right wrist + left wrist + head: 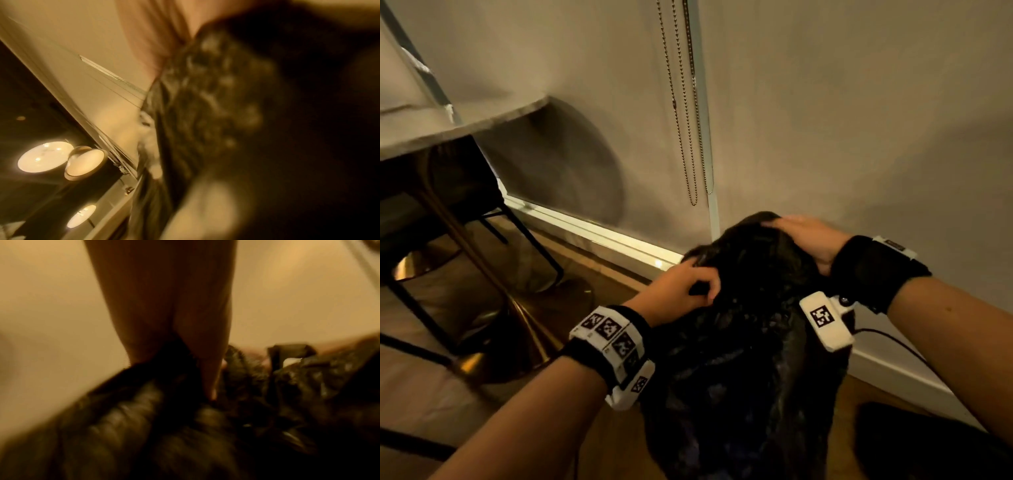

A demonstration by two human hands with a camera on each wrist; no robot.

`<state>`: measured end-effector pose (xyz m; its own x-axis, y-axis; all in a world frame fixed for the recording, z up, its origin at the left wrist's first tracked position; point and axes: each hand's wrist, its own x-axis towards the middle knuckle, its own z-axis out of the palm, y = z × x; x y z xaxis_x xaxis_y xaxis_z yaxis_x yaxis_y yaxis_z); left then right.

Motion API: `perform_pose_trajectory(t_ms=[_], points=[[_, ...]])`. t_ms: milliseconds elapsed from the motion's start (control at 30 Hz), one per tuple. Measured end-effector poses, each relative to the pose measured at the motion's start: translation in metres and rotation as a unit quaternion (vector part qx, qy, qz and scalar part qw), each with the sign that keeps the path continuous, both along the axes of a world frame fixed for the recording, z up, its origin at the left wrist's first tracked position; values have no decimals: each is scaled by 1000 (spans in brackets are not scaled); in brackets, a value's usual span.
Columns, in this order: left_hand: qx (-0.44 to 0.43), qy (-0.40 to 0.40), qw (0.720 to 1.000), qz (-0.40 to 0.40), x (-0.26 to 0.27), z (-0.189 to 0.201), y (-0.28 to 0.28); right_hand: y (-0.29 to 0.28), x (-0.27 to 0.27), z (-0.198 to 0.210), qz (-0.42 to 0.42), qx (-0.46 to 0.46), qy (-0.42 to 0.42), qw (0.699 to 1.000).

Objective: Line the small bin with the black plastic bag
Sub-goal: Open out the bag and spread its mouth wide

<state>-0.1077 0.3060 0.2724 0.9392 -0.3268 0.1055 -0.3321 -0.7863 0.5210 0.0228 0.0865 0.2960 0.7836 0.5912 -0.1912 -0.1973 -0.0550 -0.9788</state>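
Observation:
A crinkled black plastic bag (750, 342) hangs in front of me, above the wooden floor and close to the wall. My left hand (688, 284) pinches its upper left edge with curled fingers. My right hand (801, 240) lies over its top right and grips the plastic there. The left wrist view shows fingers (164, 305) going down into the bunched black bag (185, 434). In the blurred right wrist view the black bag (216, 97) fills the right side. A dark shape (928, 445) sits on the floor at the lower right; I cannot tell whether it is the bin.
A marble-topped table (448, 126) on a gold pedestal (527, 329) stands at the left, with dark chair legs (524, 233) beside it. Bead chains (688, 137) hang down the wall. A white skirting board (602, 233) runs along the floor. Round lamps (84, 162) glow in the right wrist view.

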Motion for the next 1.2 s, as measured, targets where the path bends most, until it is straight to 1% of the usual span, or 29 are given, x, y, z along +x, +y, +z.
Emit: perform_pose_trajectory(t_ms=[33,67,100,133,167,200,233,267,300,333,367,400,433,467,500,533,567,600,633,667,733,767,833,900,967,1067,1100,1133,1200], points=[[-9,24,1000,9,1,-4,10,-7,-1,0,48,-39,-28,998],[-35,54,997,30,1,-5,22,-15,-2,-1,108,-110,-79,985],[-54,79,994,55,-1,-2,32,-23,-3,-2,170,-207,-143,953],[-59,89,992,73,-3,4,40,-31,0,-3,209,-297,-208,908],[-52,88,991,87,-6,12,45,-37,5,-2,211,-362,-276,865],[-39,75,991,103,-5,20,48,-39,12,3,175,-386,-328,844],[-31,46,991,120,-3,31,49,-38,15,15,112,-368,-365,848],[-24,-11,990,140,-1,44,48,-36,18,28,32,-303,-393,868],[-35,-95,981,165,-1,60,46,-32,20,46,-47,-214,-422,880],[-57,-193,962,185,-1,78,43,-28,19,64,-102,-113,-453,878],[-75,-288,937,185,-4,94,38,-23,14,82,-138,-20,-485,863],[-79,-363,912,174,-7,109,32,-19,10,95,-161,51,-516,840],[-66,-389,903,168,-9,114,29,-15,6,103,-173,84,-546,816],[-34,-352,921,164,-10,113,28,-12,4,104,-162,70,-557,811],[26,-254,955,154,-10,105,30,-13,7,96,-107,8,-553,826],[108,-115,976,148,-11,93,34,-14,8,83,-3,-103,-532,841],[168,13,974,149,-14,79,41,-19,11,65,123,-222,-489,835],[174,86,968,157,-18,69,51,-25,16,49,215,-301,-430,824],[133,115,971,162,-23,68,57,-31,20,36,246,-319,-377,834],[65,122,976,169,-28,72,61,-37,23,30,230,-299,-328,866],[-65,120,975,173,-34,80,67,-43,26,30,142,-201,-256,935],[-118,118,969,180,-34,85,68,-44,29,31,88,-148,-240,955],[-196,107,955,195,-31,91,67,-41,26,34,0,-124,-250,960],[-266,96,934,216,-29,94,63,-42,19,30,-46,-200,-273,940],[-332,93,906,244,-26,91,62,-43,10,19,-19,-268,-248,931],[-380,87,880,270,-25,84,62,-44,2,-4,107,-339,-177,918],[-396,88,871,277,-25,82,64,-47,5,-9,126,-338,-160,919],[-408,86,863,284,-26,80,67,-50,11,-10,129,-298,-142,935],[-418,63,855,300,-28,79,75,-55,19,0,68,-147,-81,984]])
